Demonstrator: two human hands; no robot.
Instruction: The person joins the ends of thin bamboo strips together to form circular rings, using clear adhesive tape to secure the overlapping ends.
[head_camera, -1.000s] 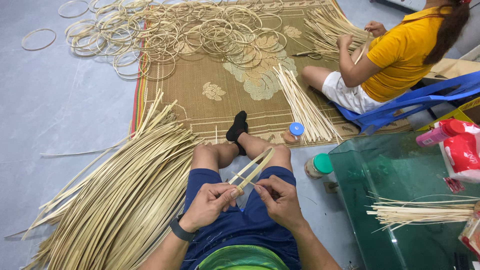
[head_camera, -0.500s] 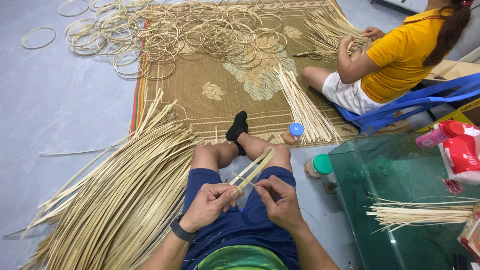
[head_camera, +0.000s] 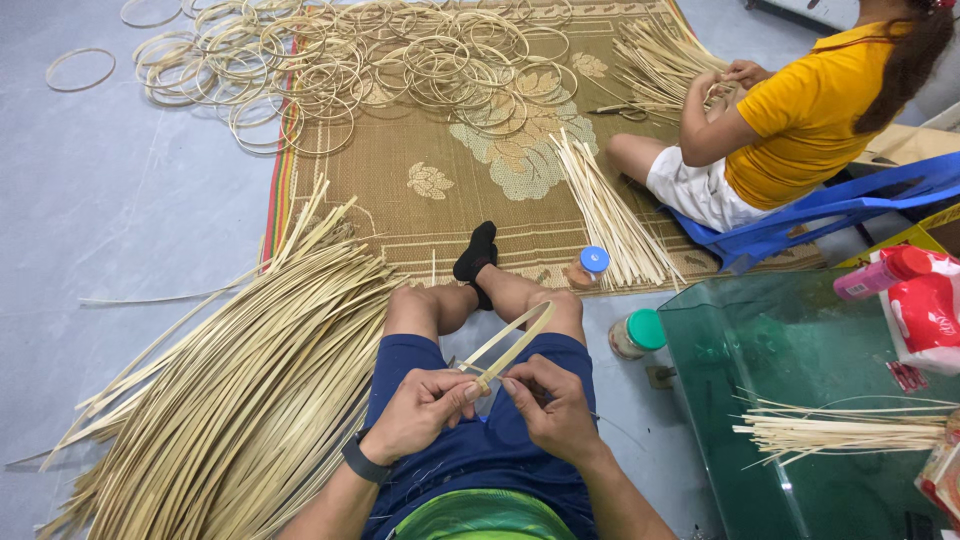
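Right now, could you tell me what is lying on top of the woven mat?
On the mat lie many thin rings, a bundle of straight sticks, more sticks by the seated person, and a foot in a black sock. What lies under the rings is hidden.

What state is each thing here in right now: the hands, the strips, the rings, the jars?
Left hand: pinching the strip's ends.
Right hand: pinching the same ends.
Strip: bent into a narrow loop over the lap.
Strip pile: loose, fanned out on the floor.
Rings: finished, scattered on the mat.
Green-lidded jar: closed, upright.
Blue-lidded jar: closed, upright.
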